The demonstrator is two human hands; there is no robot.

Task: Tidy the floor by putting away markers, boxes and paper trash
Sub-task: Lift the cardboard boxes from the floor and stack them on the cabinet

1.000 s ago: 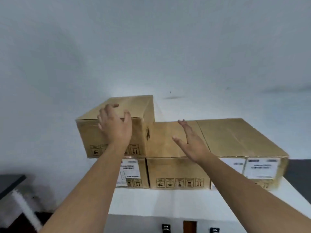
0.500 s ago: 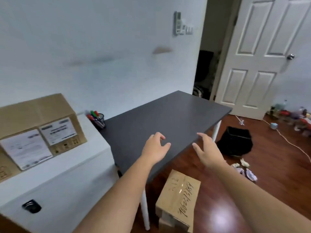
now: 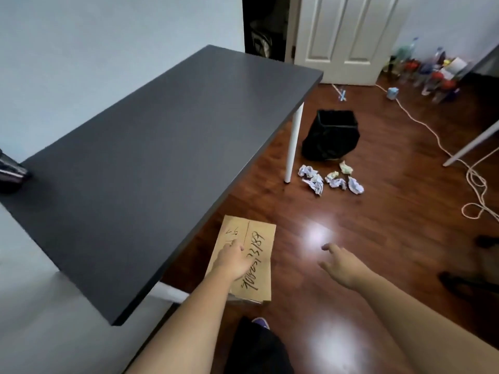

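Note:
A brown cardboard box (image 3: 256, 255) with black handwriting lies on the wood floor beside the dark table. My left hand (image 3: 232, 261) reaches down over the box's top, fingers loosely curled, holding nothing. My right hand (image 3: 340, 264) hangs above the bare floor to the right of the box, fingers spread and empty. Several crumpled paper balls (image 3: 330, 179) lie on the floor in front of a black bin (image 3: 330, 136). A dark pen holder (image 3: 10, 171) shows at the left edge on the table.
The dark grey table (image 3: 162, 147) with white legs (image 3: 293, 147) fills the left. A white cable (image 3: 445, 149) winds across the floor at right. Bottles and clutter (image 3: 429, 71) sit by the white door (image 3: 348, 36). A white surface (image 3: 35, 319) lies at lower left.
My view swung from the stacked boxes on the white surface to the right and down toward the floor. Both hands dropped from the stacked boxes toward the box on the floor.

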